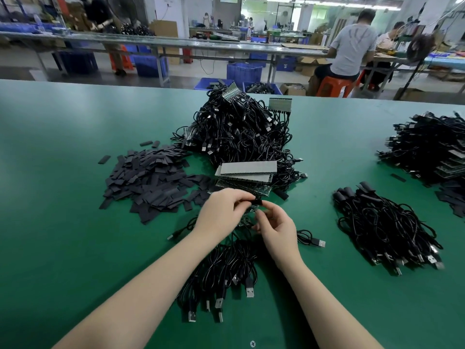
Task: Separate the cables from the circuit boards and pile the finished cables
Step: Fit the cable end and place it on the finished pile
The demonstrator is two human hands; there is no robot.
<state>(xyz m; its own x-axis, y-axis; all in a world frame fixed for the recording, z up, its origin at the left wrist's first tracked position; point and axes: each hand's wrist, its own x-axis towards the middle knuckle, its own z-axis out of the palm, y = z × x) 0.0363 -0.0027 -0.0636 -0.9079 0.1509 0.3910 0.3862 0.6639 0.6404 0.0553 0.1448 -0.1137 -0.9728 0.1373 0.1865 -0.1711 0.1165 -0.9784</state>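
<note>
We are working at a green table (63, 152), the far heap (241, 132) of unsorted cables looming over a board stack (245, 176). Finished cables (385, 230) are piling at right. Our left hand (221, 214) is pinching a black sleeve (256, 203); our right hand (276, 226) is gripping the cable end beneath. We are risking a torn wire if pulling crooked, or a heap-slide onto our work.
</note>
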